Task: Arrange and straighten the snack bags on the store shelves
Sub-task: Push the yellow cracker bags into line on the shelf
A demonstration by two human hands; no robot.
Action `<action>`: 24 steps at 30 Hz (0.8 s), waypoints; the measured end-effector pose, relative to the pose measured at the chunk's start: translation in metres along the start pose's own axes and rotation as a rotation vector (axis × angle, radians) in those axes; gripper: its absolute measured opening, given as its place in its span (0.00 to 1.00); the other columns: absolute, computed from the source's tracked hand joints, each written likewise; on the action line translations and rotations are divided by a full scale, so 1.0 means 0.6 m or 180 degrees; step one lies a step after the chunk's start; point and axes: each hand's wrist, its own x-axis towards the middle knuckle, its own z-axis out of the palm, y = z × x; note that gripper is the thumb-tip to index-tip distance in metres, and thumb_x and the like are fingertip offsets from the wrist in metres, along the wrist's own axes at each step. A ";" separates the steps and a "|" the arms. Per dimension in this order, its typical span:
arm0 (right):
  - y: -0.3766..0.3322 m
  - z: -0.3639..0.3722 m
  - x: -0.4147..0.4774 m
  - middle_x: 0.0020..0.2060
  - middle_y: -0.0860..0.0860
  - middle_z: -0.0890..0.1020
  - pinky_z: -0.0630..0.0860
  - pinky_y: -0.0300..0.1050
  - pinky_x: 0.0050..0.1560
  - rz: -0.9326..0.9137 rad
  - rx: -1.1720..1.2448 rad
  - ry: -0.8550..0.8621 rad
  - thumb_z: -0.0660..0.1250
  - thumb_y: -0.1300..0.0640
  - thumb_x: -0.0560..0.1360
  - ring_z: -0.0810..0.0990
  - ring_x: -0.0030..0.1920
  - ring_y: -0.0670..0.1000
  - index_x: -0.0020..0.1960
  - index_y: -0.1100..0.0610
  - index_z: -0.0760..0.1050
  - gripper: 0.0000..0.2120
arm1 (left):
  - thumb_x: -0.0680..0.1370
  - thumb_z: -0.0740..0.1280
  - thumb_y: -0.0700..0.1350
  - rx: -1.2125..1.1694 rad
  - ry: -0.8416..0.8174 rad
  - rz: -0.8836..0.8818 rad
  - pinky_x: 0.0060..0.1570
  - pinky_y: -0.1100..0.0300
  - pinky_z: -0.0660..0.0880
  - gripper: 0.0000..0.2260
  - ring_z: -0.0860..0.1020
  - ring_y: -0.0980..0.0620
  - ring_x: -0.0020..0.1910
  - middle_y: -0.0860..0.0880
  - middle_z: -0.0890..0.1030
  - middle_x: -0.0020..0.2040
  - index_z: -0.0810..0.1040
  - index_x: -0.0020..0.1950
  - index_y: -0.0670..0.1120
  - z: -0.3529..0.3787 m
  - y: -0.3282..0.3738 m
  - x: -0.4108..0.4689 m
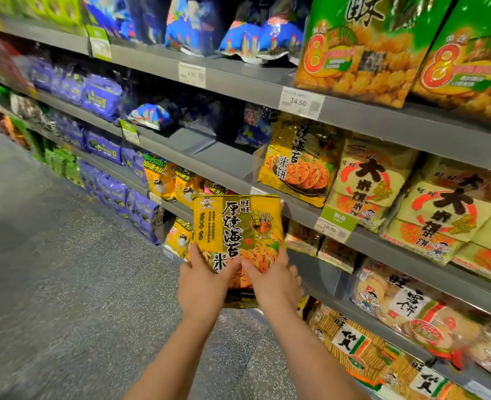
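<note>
Head view: left hand (202, 287) & right hand (276, 284) both grip the yellow seaweed rice-cracker bag (237, 232) at its bottom, upright, below-left of the matching bag (299, 168) on the shelf (224, 166). Best keep it upright, slide in beside that one, label fwd.

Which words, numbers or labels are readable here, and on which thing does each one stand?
"14.50": white price tag on the upper shelf edge.
"10.90": green-topped price tag on the shelf edge below.
"8": green rice cracker pack, top shelf.
"旺旺 厚烧海苔": yellow seaweed rice cracker bag, held by left hand and right hand.
Other tags: too blurred.
</note>
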 end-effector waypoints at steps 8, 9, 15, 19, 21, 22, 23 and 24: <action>-0.069 -0.048 0.020 0.70 0.57 0.66 0.64 0.53 0.67 -0.0617 0.0673 0.0462 0.71 0.40 0.68 0.64 0.69 0.58 0.76 0.51 0.49 0.46 | 0.68 0.69 0.63 -0.0526 0.0594 0.0638 0.57 0.50 0.68 0.43 0.68 0.42 0.65 0.41 0.69 0.66 0.52 0.75 0.49 -0.048 0.062 0.039; -0.075 -0.060 0.032 0.70 0.57 0.65 0.65 0.55 0.67 -0.0644 0.0834 0.0581 0.72 0.42 0.67 0.64 0.70 0.58 0.76 0.51 0.48 0.48 | 0.68 0.70 0.62 -0.0636 0.0610 0.0782 0.59 0.49 0.68 0.43 0.68 0.43 0.65 0.42 0.69 0.66 0.52 0.75 0.49 -0.046 0.077 0.051; -0.087 -0.106 0.105 0.74 0.55 0.60 0.67 0.54 0.67 -0.0519 0.1208 0.0838 0.73 0.49 0.69 0.62 0.72 0.57 0.77 0.54 0.45 0.48 | 0.64 0.70 0.65 -0.0548 0.0220 0.1624 0.53 0.48 0.73 0.39 0.75 0.43 0.57 0.47 0.78 0.58 0.61 0.68 0.50 -0.018 0.152 0.150; -0.081 -0.122 0.142 0.75 0.53 0.56 0.65 0.53 0.67 -0.0418 0.1398 0.1096 0.72 0.54 0.71 0.60 0.73 0.56 0.76 0.51 0.47 0.44 | 0.65 0.76 0.53 -0.0599 -0.0020 0.1950 0.46 0.56 0.70 0.37 0.76 0.46 0.56 0.49 0.78 0.58 0.60 0.69 0.51 0.020 0.196 0.189; -0.080 -0.130 0.164 0.76 0.52 0.54 0.64 0.51 0.68 -0.0366 0.1431 0.1218 0.72 0.55 0.72 0.58 0.74 0.55 0.76 0.51 0.46 0.44 | 0.65 0.76 0.51 -0.0649 -0.0115 0.2117 0.47 0.55 0.69 0.39 0.75 0.45 0.57 0.48 0.77 0.58 0.59 0.70 0.52 0.040 0.222 0.208; -0.081 -0.134 0.175 0.76 0.52 0.53 0.65 0.51 0.67 -0.0341 0.1364 0.1256 0.71 0.55 0.72 0.57 0.74 0.54 0.76 0.50 0.44 0.44 | 0.65 0.76 0.50 -0.0689 -0.0148 0.2204 0.48 0.55 0.69 0.40 0.74 0.45 0.58 0.47 0.77 0.58 0.58 0.71 0.52 0.049 0.235 0.219; -0.083 -0.136 0.186 0.76 0.51 0.52 0.65 0.50 0.66 -0.0330 0.1269 0.1268 0.70 0.55 0.73 0.56 0.75 0.54 0.76 0.50 0.43 0.44 | 0.66 0.76 0.48 -0.0724 -0.0175 0.2253 0.49 0.56 0.68 0.41 0.73 0.45 0.59 0.47 0.76 0.60 0.57 0.72 0.51 0.057 0.249 0.229; -0.085 -0.139 0.196 0.76 0.50 0.51 0.67 0.49 0.65 -0.0335 0.1155 0.1272 0.69 0.55 0.74 0.55 0.75 0.54 0.76 0.49 0.42 0.44 | 0.66 0.76 0.47 -0.0751 -0.0186 0.2286 0.51 0.56 0.67 0.42 0.72 0.46 0.60 0.47 0.75 0.61 0.55 0.73 0.51 0.065 0.261 0.241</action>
